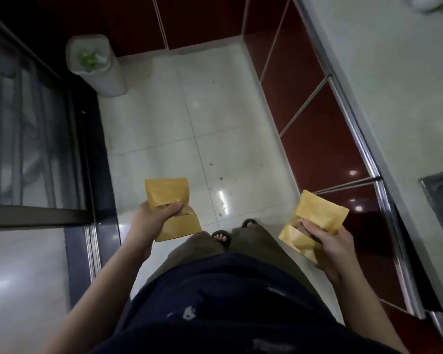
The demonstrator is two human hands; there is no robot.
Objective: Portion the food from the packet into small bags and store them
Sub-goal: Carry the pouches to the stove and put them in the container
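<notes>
Person carrying small yellow-brown bags across a tiled kitchen floor [215,123].
The left hand [159,215] is gripping one bundle of bags [166,190], fingers curling round it above the floor; the right hand [330,246] is clutching a second bundle [320,213] beside the red cabinet doors [317,149] under the counter [394,72]. A waste bin [97,65] is standing in the floor's far-left corner.

Single head-worn wide-angle view, facing steeply down, close over both hands [154,218], floor [215,123] beyond
</notes>
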